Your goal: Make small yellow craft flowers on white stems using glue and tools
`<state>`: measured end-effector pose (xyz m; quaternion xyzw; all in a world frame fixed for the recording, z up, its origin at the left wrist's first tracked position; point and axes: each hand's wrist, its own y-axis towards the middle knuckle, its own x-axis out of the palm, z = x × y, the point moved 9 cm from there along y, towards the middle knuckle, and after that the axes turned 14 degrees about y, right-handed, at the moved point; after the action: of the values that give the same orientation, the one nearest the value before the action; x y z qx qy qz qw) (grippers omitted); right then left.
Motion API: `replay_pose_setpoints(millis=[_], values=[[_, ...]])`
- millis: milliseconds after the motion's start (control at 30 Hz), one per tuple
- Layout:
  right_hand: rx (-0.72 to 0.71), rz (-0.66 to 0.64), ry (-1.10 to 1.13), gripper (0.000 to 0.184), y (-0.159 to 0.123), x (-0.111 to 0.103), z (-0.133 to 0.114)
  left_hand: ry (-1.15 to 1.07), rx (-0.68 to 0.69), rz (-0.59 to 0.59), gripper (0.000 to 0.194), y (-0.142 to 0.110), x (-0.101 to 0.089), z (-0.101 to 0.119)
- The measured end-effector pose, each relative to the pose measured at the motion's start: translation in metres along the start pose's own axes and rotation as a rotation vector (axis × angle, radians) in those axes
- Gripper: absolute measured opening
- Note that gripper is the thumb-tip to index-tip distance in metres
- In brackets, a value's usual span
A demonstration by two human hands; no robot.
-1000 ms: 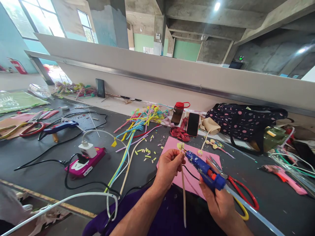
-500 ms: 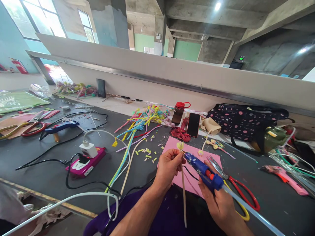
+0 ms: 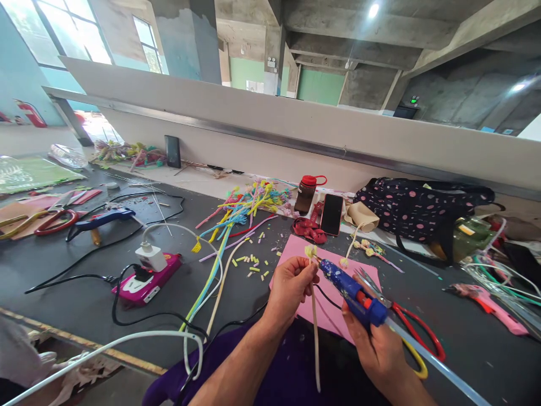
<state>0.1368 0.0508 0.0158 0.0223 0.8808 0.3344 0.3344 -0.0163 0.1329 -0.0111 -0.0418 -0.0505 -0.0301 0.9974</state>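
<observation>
Between the thumb and fingers of my left hand (image 3: 293, 287) is a cream stem (image 3: 316, 344) with a small pale-yellow flower head (image 3: 310, 251) on top; the stem hangs down below the hand. My right hand (image 3: 376, 344) grips a blue glue gun (image 3: 350, 290), with a long clear glue stick (image 3: 435, 361) running out of its back. The gun's nozzle points left at the base of the flower head; whether it touches is too small to tell. Under the hands lies a pink sheet (image 3: 291, 254). Red-and-yellow-handled scissors (image 3: 416, 327) lie beside my right hand.
A magenta power strip (image 3: 160, 276) with cables stands left. Several coloured stems (image 3: 253, 203), small cut pieces (image 3: 253, 265), a bottle (image 3: 306, 194) and a phone (image 3: 332, 214) lie behind. To the right are a dark patterned bag (image 3: 414, 214) and a pink glue gun (image 3: 486, 304).
The glue gun's tip has shifted very slightly, staying by the flower head. My left hand keeps its hold on the stem, and the flower head appears turned a little.
</observation>
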Motion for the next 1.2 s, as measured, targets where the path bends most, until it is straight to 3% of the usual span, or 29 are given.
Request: replay_pose_setpoints(millis=[200, 533, 900, 1033, 1200], values=[[0.038, -0.010, 0.016, 0.048, 0.006, -0.002, -0.011, -0.003, 0.008, 0.017, 0.027, 0.000, -0.002, 0.002], [0.004, 0.034, -0.005, 0.038, -0.006, -0.001, 0.014, 0.014, -0.005, -0.006, 0.028, 0.000, 0.001, 0.000], [0.050, 0.009, 0.035, 0.043, -0.002, 0.000, 0.005, 0.064, 0.009, -0.004, 0.023, 0.001, 0.000, 0.001], [0.005, 0.019, 0.027, 0.040, -0.002, -0.002, 0.002, 0.064, 0.010, 0.001, 0.023, 0.001, -0.001, 0.000], [0.009, 0.035, 0.024, 0.037, -0.003, -0.005, 0.010, 0.082, -0.006, -0.006, 0.026, 0.001, 0.000, -0.002]])
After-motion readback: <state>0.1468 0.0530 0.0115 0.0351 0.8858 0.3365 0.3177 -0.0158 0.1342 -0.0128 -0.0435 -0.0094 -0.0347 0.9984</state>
